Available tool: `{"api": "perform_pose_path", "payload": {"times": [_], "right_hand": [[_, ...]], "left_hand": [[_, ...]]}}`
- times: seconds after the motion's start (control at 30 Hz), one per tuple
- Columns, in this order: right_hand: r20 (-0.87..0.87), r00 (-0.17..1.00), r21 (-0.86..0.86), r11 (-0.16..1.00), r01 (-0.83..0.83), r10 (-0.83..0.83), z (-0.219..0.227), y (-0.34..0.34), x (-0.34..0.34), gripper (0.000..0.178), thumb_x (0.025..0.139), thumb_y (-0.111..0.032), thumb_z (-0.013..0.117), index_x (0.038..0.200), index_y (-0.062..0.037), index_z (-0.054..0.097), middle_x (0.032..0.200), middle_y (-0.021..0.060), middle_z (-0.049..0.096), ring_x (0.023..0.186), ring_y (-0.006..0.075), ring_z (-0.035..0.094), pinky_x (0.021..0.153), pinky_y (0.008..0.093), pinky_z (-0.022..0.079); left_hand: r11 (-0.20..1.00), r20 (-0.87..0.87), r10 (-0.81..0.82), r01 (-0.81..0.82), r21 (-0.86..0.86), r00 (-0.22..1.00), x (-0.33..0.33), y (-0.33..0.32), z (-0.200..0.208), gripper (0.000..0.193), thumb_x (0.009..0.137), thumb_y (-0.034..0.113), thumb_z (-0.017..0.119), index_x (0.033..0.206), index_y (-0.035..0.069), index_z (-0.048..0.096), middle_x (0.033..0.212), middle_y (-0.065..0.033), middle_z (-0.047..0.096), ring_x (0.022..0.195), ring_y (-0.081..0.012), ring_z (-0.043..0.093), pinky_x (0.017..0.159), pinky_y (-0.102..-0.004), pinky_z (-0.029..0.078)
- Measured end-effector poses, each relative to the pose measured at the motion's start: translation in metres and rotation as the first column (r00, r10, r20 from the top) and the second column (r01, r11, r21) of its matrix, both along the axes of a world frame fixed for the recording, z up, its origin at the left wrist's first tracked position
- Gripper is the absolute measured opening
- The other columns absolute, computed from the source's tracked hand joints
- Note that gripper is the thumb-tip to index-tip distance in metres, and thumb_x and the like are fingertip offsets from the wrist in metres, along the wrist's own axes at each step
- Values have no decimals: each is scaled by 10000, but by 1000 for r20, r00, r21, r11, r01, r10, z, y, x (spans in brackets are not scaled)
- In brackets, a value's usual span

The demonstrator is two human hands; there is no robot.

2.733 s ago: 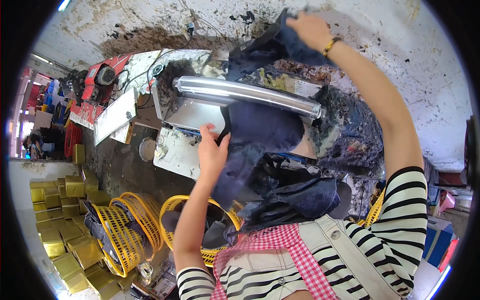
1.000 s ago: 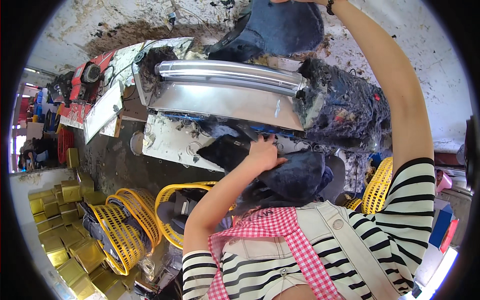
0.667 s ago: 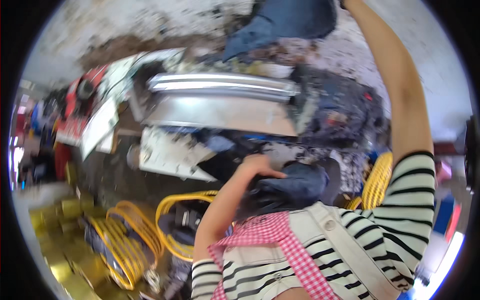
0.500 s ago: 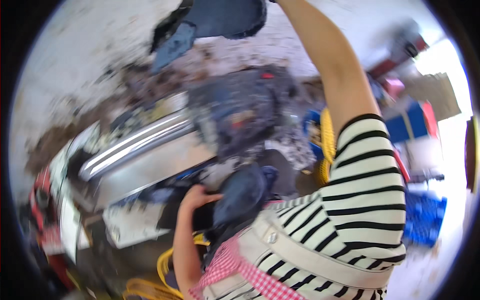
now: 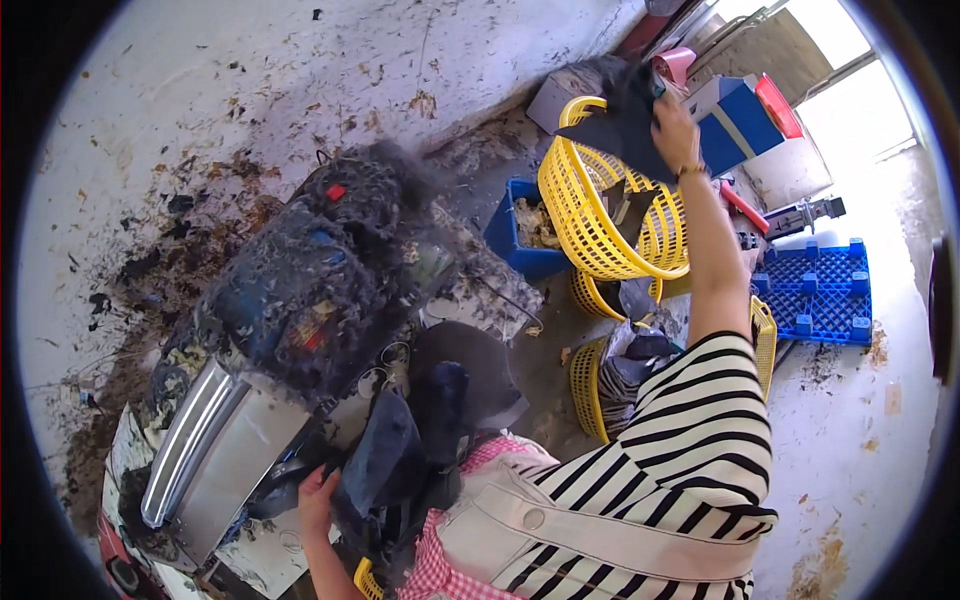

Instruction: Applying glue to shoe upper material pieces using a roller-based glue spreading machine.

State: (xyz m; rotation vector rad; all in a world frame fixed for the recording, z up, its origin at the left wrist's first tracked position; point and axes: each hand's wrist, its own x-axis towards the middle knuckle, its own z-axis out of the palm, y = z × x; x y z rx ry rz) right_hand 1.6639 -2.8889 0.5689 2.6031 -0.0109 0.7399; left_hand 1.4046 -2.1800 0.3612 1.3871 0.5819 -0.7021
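My right hand (image 5: 676, 132) is raised at the upper right, its fingers closed on a dark, floppy cut piece (image 5: 620, 125) that looks like felt or leather. The piece hangs above the rim of a tall yellow plastic basket (image 5: 572, 200). At the lower left my left hand (image 5: 316, 497) has its fingers curled at the edge of dark blue sheet pieces (image 5: 383, 450), pinching one. The pieces lie bunched against my front, beside a machine with a shiny metal roller (image 5: 195, 440) and a flat metal plate (image 5: 250, 450).
Matted grey fluff (image 5: 300, 270) covers the machine's far part. Behind the yellow basket are a blue bin (image 5: 510, 240) of scraps and a blue box (image 5: 735, 125). A lower yellow basket (image 5: 588, 385) holds stacked dark pieces. A blue plastic pallet (image 5: 815, 292) leans against the wall.
My right arm has swung from the top middle to the right, carrying the dark piece over the yellow basket. The view has turned right. My left hand stays by the dark blue pieces.
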Motion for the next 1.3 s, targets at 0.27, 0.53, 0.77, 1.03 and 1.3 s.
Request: {"api": "perform_pose_path", "payload": {"times": [0.27, 0.53, 0.77, 1.03, 1.3], "right_hand": [[-734, 535, 148, 671, 727, -419, -191, -7, -87, 544, 739, -55, 573, 1236, -243, 456, 1378, 56, 284, 1238, 275, 339, 954, 519, 337], [-120, 992, 770, 628, 112, -30, -155, 90, -37, 202, 759, -192, 554, 883, -51, 629, 800, 141, 643, 740, 248, 634, 656, 328, 489], [-574, 774, 707, 314, 633, -268, -236, 2, -52, 628, 649, -370, 650, 1157, -26, 520, 987, 167, 616, 943, 283, 586, 832, 333, 443], [-541, 737, 482, 569, 667, -405, -289, -57, -66, 197, 713, -171, 587, 872, -79, 517, 849, 178, 598, 823, 366, 574, 692, 438, 448], [-210, 976, 677, 711, 190, -61, -278, 66, -122, 256, 684, -40, 592, 923, -67, 505, 876, 128, 531, 882, 327, 512, 740, 398, 434]], "left_hand": [[994, 43, 112, -111, -18, 993, 3, -16, 13, 183, 783, 45, 623, 963, 16, 607, 826, -11, 625, 699, -91, 567, 663, -216, 442], [972, 413, -109, 11, 234, 904, 3, -25, 73, 191, 757, 8, 626, 883, 16, 483, 823, 0, 513, 773, -66, 466, 693, -198, 383], [982, 266, 50, -96, 162, 963, -25, -13, 46, 471, 799, -9, 587, 1240, -31, 421, 1152, -82, 532, 1019, -140, 514, 892, -250, 387], [971, 115, 53, -78, 228, 992, -30, -3, 21, 491, 792, -75, 535, 1260, -26, 397, 1161, -87, 537, 1031, -151, 519, 907, -254, 386], [986, 91, 44, -58, 157, 995, -8, -24, 42, 448, 805, -21, 562, 1233, -37, 429, 1120, -65, 559, 971, -133, 540, 878, -249, 399]]}}
